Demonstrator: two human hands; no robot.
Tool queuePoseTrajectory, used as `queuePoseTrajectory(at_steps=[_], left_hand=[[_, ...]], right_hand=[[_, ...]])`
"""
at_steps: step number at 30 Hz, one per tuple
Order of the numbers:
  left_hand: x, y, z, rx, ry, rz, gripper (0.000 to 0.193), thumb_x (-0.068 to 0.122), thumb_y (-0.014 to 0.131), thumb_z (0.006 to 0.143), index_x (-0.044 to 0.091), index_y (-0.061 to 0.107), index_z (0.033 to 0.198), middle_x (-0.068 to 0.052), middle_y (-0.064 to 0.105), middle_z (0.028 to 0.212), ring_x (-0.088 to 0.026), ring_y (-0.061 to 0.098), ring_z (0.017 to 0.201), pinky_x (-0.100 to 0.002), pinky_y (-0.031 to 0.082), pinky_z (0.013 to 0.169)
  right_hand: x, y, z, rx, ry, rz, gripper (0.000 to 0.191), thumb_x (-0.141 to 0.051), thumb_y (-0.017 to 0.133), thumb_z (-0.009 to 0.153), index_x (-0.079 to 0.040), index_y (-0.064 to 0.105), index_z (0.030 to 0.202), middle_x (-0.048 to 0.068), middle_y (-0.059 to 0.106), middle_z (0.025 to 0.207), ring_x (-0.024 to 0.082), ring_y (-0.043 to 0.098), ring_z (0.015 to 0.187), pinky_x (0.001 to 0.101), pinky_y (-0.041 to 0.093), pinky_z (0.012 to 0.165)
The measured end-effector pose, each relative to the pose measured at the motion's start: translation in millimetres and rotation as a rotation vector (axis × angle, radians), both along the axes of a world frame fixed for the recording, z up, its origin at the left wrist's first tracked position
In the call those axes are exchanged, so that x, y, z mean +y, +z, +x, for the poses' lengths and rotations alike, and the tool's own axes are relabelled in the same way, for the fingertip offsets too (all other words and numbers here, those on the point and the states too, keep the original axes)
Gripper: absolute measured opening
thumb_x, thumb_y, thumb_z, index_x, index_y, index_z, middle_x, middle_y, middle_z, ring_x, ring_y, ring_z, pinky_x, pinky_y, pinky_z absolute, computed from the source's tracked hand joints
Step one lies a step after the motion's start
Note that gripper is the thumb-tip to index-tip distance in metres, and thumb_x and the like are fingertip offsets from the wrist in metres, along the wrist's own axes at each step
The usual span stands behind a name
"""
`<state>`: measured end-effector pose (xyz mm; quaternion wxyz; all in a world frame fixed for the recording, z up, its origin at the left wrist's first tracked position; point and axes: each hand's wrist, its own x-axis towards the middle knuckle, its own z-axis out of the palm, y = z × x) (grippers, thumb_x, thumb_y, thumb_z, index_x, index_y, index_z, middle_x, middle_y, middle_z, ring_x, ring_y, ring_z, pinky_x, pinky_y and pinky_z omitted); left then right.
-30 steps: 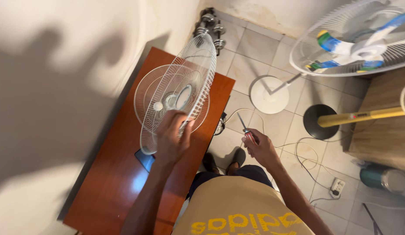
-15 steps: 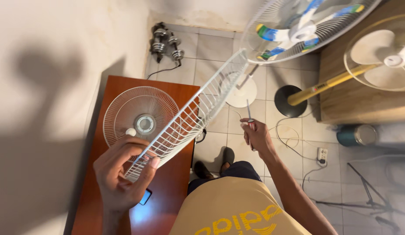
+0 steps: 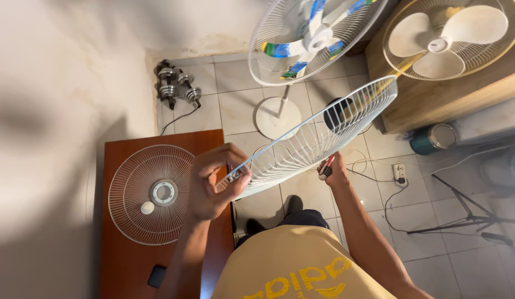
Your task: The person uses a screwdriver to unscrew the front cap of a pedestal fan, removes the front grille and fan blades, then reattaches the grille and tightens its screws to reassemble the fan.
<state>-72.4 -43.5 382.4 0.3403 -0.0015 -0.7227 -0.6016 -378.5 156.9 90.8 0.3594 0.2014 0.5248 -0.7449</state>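
Observation:
My left hand (image 3: 213, 182) grips the rim of a white wire fan guard (image 3: 318, 135), lifted off the table and stretched out to the right over the floor. My right hand (image 3: 334, 170) sits under that guard, closed on a screwdriver (image 3: 326, 167) with a red and black handle. A second white fan guard (image 3: 152, 194) lies flat on the red-brown table (image 3: 124, 271), with a small white cap on it.
A standing fan (image 3: 312, 36) with blue-marked blades is ahead on the tiled floor. Another fan (image 3: 448, 36) stands by a wooden cabinet (image 3: 456, 97). Dumbbells (image 3: 177, 86) lie by the wall. A tin (image 3: 431, 138), power strip (image 3: 400, 173) and cables lie right.
My left hand has swung the lifted guard up and to the right, away from the table. The right hand with the screwdriver has come under it. The view has tilted toward the fans.

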Motion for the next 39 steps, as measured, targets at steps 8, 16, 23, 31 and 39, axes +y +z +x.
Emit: queuePoseTrajectory(at_steps=[8,16,23,31,39], left_hand=[[9,-12,-75,0.020,-0.087,0.207,0.006,0.001,0.064,0.077,0.000,0.067,0.082,-0.007,0.065,0.084,-0.013,0.058,0.076,-0.029,0.045,0.072],[40,-10,-134,0.018,-0.019,0.095,0.004,0.001,0.063,0.079,-0.001,0.066,0.080,-0.008,0.065,0.080,-0.014,0.058,0.075,-0.029,0.044,0.074],[51,-20,-181,0.018,0.278,-0.013,0.004,0.002,0.059,0.081,-0.001,0.058,0.079,-0.008,0.061,0.079,-0.016,0.057,0.072,-0.028,0.043,0.069],[67,-27,-212,0.030,0.596,-0.101,0.012,0.007,0.058,0.096,-0.004,0.060,0.098,-0.017,0.063,0.101,-0.026,0.061,0.098,-0.038,0.049,0.087],[54,-50,-250,0.061,0.881,-0.240,0.044,0.035,0.042,0.103,-0.003,0.063,0.101,-0.017,0.066,0.102,-0.032,0.063,0.104,-0.044,0.054,0.098]], right_hand=[[28,14,-64,0.062,0.111,-0.235,0.061,-0.063,0.041,0.101,-0.011,0.060,0.126,0.015,0.072,0.120,0.016,0.063,0.066,0.0289,0.041,0.042],[40,19,-133,0.110,0.143,-0.255,0.063,-0.061,0.041,0.105,-0.005,0.060,0.127,0.014,0.068,0.119,0.015,0.064,0.074,0.0313,0.053,0.056],[41,22,-180,0.276,0.199,-0.241,0.046,-0.047,0.050,0.106,-0.006,0.063,0.118,0.011,0.072,0.106,0.020,0.064,0.074,0.0368,0.049,0.052],[15,12,-225,0.154,0.010,-0.414,0.042,-0.046,0.047,0.108,-0.011,0.058,0.128,0.010,0.064,0.118,0.021,0.070,0.092,0.0389,0.063,0.070],[-23,-8,-264,0.194,0.143,-0.702,0.049,-0.044,0.050,0.113,-0.002,0.056,0.137,0.017,0.063,0.132,0.025,0.070,0.103,0.0407,0.063,0.081]])
